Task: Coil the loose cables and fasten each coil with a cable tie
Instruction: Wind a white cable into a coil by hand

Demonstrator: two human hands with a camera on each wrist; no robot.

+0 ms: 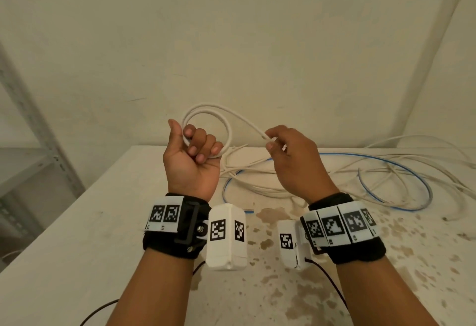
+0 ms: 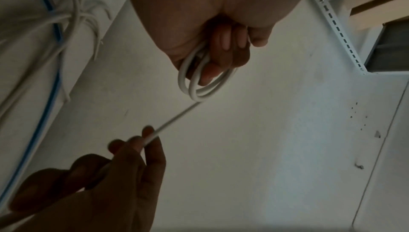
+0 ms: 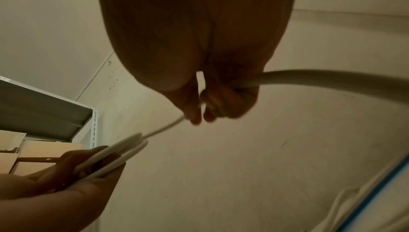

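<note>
Both hands lifted, left hand [image 1: 192, 155] gripping white coil [image 1: 208, 125], right hand [image 1: 291, 155] pinching its strand

White cable [image 1: 206, 112] coiled, others [image 1: 360, 176] loose

Loose cables [image 1: 334, 179] lie on the table [image 1: 77, 235], shelf rack [image 1: 33, 130] at left

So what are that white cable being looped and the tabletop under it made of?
The white cable looks like smooth matte plastic sheathing, probably PVC: it bends into soft round loops without kinking. The tabletop looks like a white painted or laminated board, dull in finish, with brownish stains; the core is not visible.
</note>
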